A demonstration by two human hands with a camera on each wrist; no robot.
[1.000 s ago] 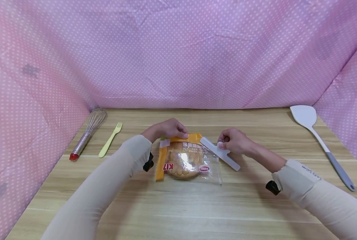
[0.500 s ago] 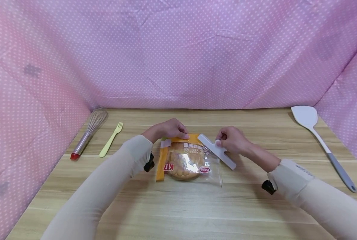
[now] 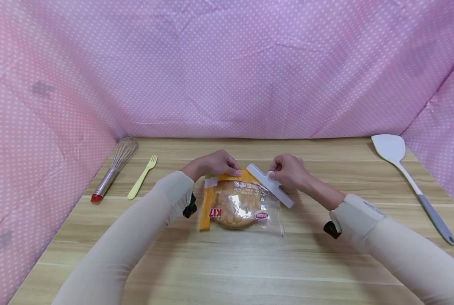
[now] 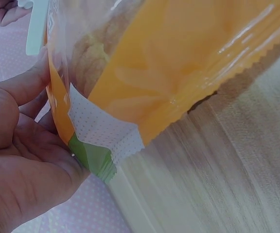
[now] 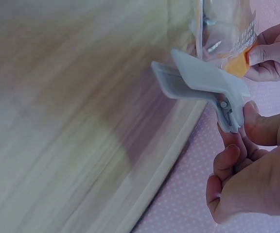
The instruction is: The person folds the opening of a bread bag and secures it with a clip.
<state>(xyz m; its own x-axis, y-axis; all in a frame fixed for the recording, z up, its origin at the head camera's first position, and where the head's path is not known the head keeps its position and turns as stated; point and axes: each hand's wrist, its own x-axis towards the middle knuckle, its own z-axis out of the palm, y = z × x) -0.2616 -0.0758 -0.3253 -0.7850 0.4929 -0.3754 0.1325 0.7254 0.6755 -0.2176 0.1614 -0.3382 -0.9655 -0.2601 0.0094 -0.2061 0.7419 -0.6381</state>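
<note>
A clear bread bag [image 3: 236, 203] with orange edges and a round loaf inside stands in the middle of the table. My left hand [image 3: 220, 163] pinches its orange far edge between thumb and fingers; the left wrist view shows the thumb on the bag near a green corner [image 4: 95, 158]. In my right hand [image 3: 289, 171] is a white bag clip [image 3: 269, 185], its handles pinched between thumb and fingers. The right wrist view shows the clip [image 5: 203, 82] with its long jaws spread apart. Its upper end overlaps the bag's far right corner in the head view.
A whisk [image 3: 114, 169] with a red end and a pale yellow fork [image 3: 142, 177] lie on the left. A white spatula [image 3: 410, 182] with a grey handle lies at the right. Pink dotted cloth [image 3: 227, 67] hangs behind the wooden table [image 3: 227, 271].
My right hand has brought the clip left and away from me, toward the bag's far edge. The left hand keeps its pinch in nearly the same place.
</note>
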